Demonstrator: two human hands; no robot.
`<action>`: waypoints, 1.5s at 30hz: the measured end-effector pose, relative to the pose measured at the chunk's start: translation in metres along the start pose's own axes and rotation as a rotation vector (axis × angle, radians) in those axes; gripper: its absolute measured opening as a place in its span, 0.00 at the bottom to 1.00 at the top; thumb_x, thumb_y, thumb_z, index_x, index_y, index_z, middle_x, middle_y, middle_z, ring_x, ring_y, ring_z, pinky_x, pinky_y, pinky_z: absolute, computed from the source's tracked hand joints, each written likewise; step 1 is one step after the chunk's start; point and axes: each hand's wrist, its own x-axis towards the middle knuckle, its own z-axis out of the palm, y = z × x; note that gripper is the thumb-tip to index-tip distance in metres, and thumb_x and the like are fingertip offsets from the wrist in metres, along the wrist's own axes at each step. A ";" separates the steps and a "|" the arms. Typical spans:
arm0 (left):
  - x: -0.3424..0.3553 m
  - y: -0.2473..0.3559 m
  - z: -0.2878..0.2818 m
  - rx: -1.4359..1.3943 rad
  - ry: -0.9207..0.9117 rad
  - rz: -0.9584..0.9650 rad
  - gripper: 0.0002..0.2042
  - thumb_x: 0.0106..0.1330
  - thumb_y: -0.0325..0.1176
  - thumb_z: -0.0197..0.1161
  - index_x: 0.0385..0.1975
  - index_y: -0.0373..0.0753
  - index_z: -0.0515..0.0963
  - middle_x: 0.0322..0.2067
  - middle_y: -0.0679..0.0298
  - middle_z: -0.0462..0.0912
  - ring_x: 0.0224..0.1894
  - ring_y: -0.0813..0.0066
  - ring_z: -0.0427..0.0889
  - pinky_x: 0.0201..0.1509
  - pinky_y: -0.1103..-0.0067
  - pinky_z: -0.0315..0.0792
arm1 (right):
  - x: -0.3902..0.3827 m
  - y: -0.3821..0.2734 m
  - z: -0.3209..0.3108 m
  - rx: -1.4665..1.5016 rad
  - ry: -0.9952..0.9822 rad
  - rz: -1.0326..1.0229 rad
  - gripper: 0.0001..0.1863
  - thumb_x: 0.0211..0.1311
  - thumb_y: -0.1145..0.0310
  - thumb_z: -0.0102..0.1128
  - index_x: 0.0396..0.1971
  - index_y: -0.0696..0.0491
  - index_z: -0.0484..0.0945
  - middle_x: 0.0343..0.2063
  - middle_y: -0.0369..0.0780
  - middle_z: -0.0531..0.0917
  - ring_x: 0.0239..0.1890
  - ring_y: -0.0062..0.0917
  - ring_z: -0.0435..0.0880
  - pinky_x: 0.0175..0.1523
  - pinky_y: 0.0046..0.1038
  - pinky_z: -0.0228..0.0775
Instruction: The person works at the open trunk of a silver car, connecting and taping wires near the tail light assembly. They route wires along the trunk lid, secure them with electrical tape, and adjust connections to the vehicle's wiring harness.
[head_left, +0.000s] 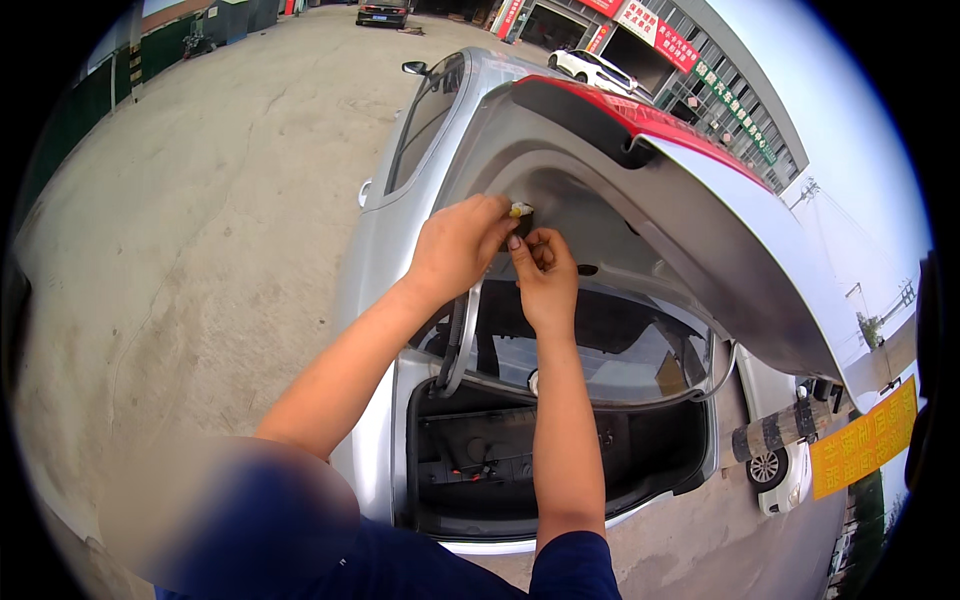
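Both my arms are raised to the inner face of a silver car's open trunk lid. A small part with a yellow and white end and a dark body shows at the fingertips of my left hand, which is closed in a pinch on it. My right hand is just below and to the right, its thumb and fingers curled together close to the dark body. Whatever lies between the right fingertips is too small and partly hidden. The part's exact kind cannot be made out.
Below my arms lies the open trunk with a dark lining, and behind it the rear window. A curved hinge arm stands by my left forearm. A white car and a yellow sign are at right.
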 end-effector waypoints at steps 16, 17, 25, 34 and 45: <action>-0.010 -0.001 0.022 0.344 0.114 0.237 0.11 0.65 0.29 0.74 0.32 0.42 0.73 0.28 0.61 0.79 0.30 0.56 0.81 0.34 0.63 0.72 | 0.000 0.010 0.005 0.110 0.033 -0.043 0.11 0.79 0.68 0.70 0.39 0.56 0.77 0.22 0.26 0.70 0.26 0.10 0.62 0.31 0.22 0.53; -0.010 -0.002 0.026 0.321 0.129 0.208 0.12 0.65 0.29 0.74 0.31 0.41 0.73 0.27 0.61 0.79 0.30 0.55 0.81 0.34 0.62 0.71 | 0.000 0.010 0.004 0.107 0.025 -0.038 0.11 0.79 0.68 0.70 0.39 0.56 0.77 0.23 0.26 0.70 0.26 0.10 0.62 0.31 0.22 0.54; 0.004 -0.002 0.032 0.311 0.192 0.158 0.11 0.68 0.29 0.73 0.31 0.41 0.74 0.26 0.61 0.79 0.29 0.56 0.81 0.35 0.63 0.70 | -0.003 0.005 0.006 0.141 0.006 0.044 0.10 0.82 0.67 0.67 0.41 0.56 0.77 0.26 0.28 0.75 0.29 0.10 0.67 0.34 0.22 0.58; 0.025 0.002 0.028 0.449 -0.095 0.150 0.10 0.61 0.34 0.73 0.35 0.42 0.77 0.29 0.63 0.83 0.36 0.57 0.85 0.41 0.65 0.74 | -0.004 0.008 0.015 0.244 0.043 0.091 0.09 0.86 0.67 0.61 0.45 0.57 0.79 0.31 0.30 0.83 0.32 0.11 0.74 0.39 0.21 0.65; -0.043 -0.021 -0.023 -0.043 0.050 -0.215 0.27 0.75 0.40 0.74 0.71 0.39 0.78 0.58 0.53 0.83 0.54 0.58 0.86 0.63 0.65 0.80 | -0.010 0.011 0.009 0.017 0.059 -0.047 0.13 0.81 0.62 0.69 0.45 0.55 0.79 0.21 0.28 0.74 0.26 0.12 0.67 0.35 0.22 0.59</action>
